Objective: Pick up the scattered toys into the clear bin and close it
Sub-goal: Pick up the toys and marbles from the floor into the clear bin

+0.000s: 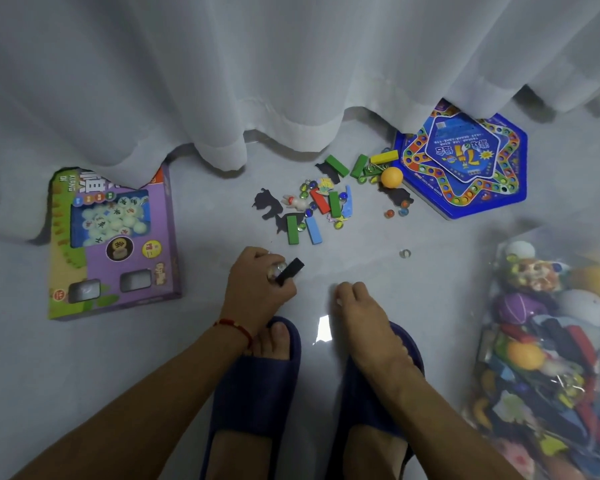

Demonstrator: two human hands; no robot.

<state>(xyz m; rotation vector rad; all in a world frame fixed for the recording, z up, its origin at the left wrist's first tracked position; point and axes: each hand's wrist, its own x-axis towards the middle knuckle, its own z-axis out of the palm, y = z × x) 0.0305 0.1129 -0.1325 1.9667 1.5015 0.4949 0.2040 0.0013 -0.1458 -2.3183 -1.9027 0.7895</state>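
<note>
We are holding a black block (290, 270) and at least one clear marble (277, 268) in the left hand (257, 282), fingers curled round both. The right hand (355, 303) is reaching down toward the floor (447, 271) with its fingers bent; nothing is showing in its grip, though we cannot tell whether a small piece is hidden beneath the fingertips.

Moving outward, a loose pile of toys (321, 202) is still lying ahead of us on the floor: green, red and blue blocks, marbles, dark flat cut-out shapes and a small white figure. An orange ball (391, 176) is resting just beside a blue hexagonal game board (465, 168), with a yellow block (384, 156) and a wire clip near it. A single clear marble (404, 253) is lying apart, nearer the right hand. A purple game box (115, 237) is lying to the left, partly under the white curtain (291, 81).

The clear bin (548, 341) is standing at our right, well apart from the pile, and is already holding many toys. We are judging the task as partly complete: the pile, the stray marbles and the items in hand are remaining to be collected. No lid is visible, so closing is still outstanding.
</note>
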